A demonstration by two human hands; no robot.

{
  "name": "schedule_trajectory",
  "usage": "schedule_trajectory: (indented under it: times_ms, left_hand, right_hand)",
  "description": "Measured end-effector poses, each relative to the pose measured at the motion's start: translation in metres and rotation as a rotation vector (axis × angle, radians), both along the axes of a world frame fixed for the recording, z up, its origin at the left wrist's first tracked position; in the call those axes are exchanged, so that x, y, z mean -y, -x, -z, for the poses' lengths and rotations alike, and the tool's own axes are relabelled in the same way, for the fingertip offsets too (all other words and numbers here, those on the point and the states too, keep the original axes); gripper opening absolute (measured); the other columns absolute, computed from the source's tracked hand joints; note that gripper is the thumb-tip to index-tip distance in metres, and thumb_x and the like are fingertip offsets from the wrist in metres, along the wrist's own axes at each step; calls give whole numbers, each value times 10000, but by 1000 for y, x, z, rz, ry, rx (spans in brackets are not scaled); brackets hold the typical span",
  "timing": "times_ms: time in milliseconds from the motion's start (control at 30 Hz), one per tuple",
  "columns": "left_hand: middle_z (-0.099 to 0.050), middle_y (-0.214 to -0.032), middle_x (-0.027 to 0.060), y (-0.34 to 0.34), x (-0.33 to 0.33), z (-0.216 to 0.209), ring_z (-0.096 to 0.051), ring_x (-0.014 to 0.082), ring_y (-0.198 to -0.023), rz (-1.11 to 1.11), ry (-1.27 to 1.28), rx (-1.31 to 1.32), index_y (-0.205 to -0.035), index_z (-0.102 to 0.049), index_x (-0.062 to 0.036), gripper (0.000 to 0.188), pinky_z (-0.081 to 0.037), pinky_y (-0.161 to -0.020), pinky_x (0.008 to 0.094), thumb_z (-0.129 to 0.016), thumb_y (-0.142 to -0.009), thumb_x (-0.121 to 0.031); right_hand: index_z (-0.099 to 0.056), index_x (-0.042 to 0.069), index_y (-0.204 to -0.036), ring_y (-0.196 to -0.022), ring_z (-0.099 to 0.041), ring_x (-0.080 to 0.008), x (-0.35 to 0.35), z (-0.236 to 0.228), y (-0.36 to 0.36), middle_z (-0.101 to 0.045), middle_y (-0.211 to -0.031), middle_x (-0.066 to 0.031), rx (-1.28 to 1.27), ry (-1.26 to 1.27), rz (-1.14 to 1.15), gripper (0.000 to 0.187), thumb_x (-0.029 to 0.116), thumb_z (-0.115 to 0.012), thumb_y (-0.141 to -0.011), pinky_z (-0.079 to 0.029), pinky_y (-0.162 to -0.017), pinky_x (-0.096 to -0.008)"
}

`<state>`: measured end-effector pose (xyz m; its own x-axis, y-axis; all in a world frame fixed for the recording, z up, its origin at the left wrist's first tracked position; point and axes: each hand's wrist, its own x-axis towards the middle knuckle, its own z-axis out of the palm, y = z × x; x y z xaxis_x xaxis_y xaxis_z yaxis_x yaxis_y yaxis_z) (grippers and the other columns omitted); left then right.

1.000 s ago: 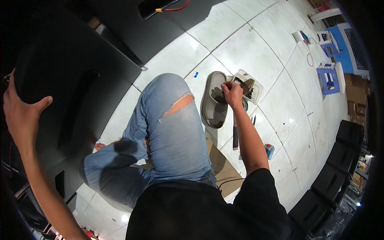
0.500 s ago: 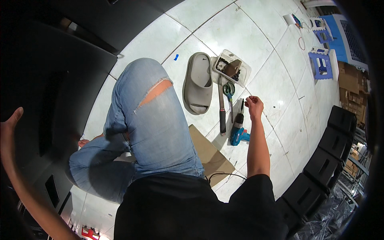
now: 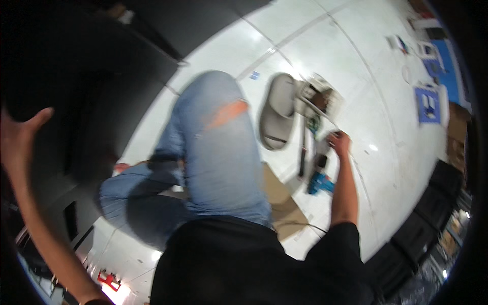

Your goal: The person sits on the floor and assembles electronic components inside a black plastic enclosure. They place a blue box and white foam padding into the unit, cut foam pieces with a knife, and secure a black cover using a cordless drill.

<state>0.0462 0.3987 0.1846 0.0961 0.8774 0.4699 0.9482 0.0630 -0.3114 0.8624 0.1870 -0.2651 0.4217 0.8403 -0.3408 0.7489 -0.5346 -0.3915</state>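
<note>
My left hand is at the far left edge against a large black panel, its thumb stretched away from the fingers, which are partly lost in the dark. Over the tiled floor on the right, my right hand has its fingers pinched together; blur hides what is between them. Just below it lies a blue cordless drill, its tip pointing up toward the fingers. Left of the drill are green-handled scissors and a long tool with a dark handle. A white plastic tub with small dark pieces sits beyond them.
A grey slipper lies beside my bent knee, and a brown board is by my hip. Black boxes line the right side. A blue-and-white stool stands farther off. Something red lies at the lower left.
The whole view has swung, so the floor items appear farther right, and the picture is blurred. My left hand appears higher, with its thumb stretched out. My right hand remains near the drill's tip.
</note>
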Motion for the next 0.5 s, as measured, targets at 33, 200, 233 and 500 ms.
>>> schedule_trajectory:
  times_ms: [33,200,233,500]
  left_hand:
    - [-597,-1332,188,22,4,-8,-579,387,-1259,-13,-34,-39,-1539,-432,-182,1205,-501,-1034,495,-996,-492,-377]
    - [-567,-1367,169,-13,12,-52,-566,370,-1281,-159,2,-64,-1532,-453,-174,1212,-500,-1040,477,-1002,-475,-400]
    - [-581,-1310,168,-13,11,-53,-586,374,-1229,-146,-13,-76,-1523,-461,-175,1210,-511,-1003,482,-999,-466,-409]
    - [-593,-1339,155,-6,16,-47,-589,367,-1256,-157,-34,-77,-1532,-456,-205,1248,-531,-999,498,-1002,-443,-477]
  right_hand:
    - [-654,-19,-1128,-773,-733,-230,2,12,-6,-736,-960,-119,-169,-13,152,272,140,-734,-923,-621,-641,-364]
    - [-712,-33,-976,-708,-712,-171,-7,5,44,-740,-821,-103,-56,-69,-43,164,121,-697,-921,-579,-610,-323]
    - [-715,-32,-979,-698,-705,-163,-10,2,49,-740,-825,-102,-111,-83,-22,165,120,-699,-916,-575,-603,-314]
    - [-723,-17,-1030,-711,-736,-211,-25,-22,63,-761,-883,-168,-204,-3,37,174,77,-700,-886,-608,-638,-354]
